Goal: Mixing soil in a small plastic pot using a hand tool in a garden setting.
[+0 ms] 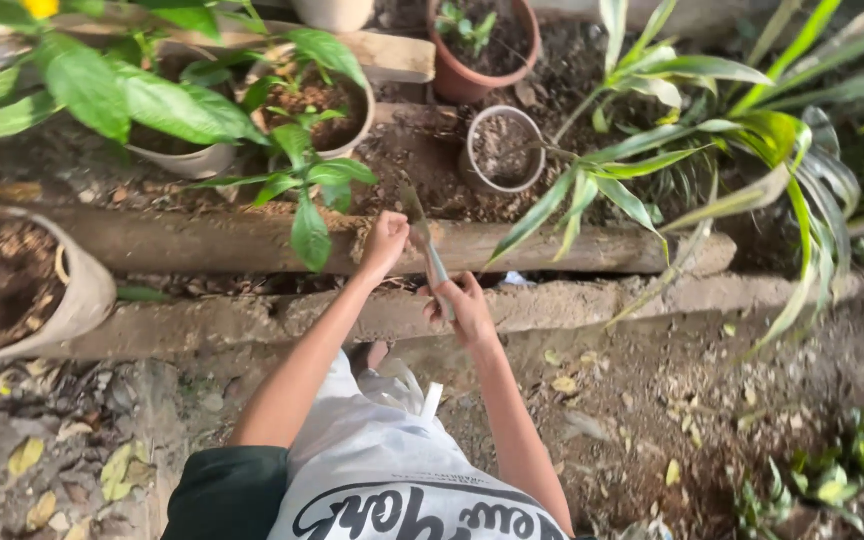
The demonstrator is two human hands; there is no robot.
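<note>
My right hand [465, 305] grips the pale handle of a garden trowel [422, 235], whose dirty blade points up and away toward the soil bed. My left hand [386, 240] is closed in a fist just left of the blade, close to it, at the edge of a wooden log [202, 243]. Whether the fist holds anything I cannot see. Both bare forearms reach forward from my white printed shirt [382, 470].
Potted plants line the bed: a grey pot of soil [504, 150], a terracotta pot [472, 50], a leafy green plant [302, 170], a large sack-like pot [22, 285] at left. A long-leaved striped plant [742, 140] spreads at right. A stone kerb [572, 305] crosses below the log.
</note>
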